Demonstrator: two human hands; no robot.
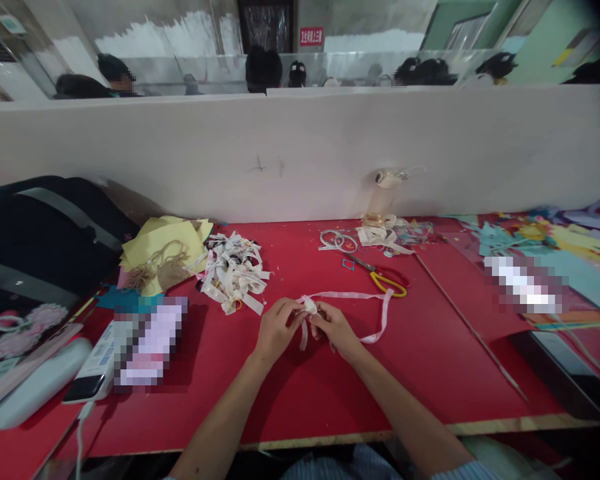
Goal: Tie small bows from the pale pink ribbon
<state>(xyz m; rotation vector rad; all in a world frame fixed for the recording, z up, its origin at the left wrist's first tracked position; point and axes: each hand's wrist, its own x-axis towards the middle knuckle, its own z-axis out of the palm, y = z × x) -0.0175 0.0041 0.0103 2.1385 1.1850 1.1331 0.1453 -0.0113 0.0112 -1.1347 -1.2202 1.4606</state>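
Note:
My left hand (276,325) and my right hand (333,325) meet over the middle of the red table (290,393), both pinched on a pale pink ribbon (375,313). Between the fingertips the ribbon is bunched into a small white knot. Its long tail loops out to the right and back toward my right wrist. A short end hangs down between the hands.
A heap of white ribbon pieces (234,272) lies left of the hands, beside yellow paper with twine (163,257). Yellow-handled scissors (386,278) and ribbon coils (375,235) lie to the right. A black bag (40,233) sits far left. A white partition (300,153) runs behind the table.

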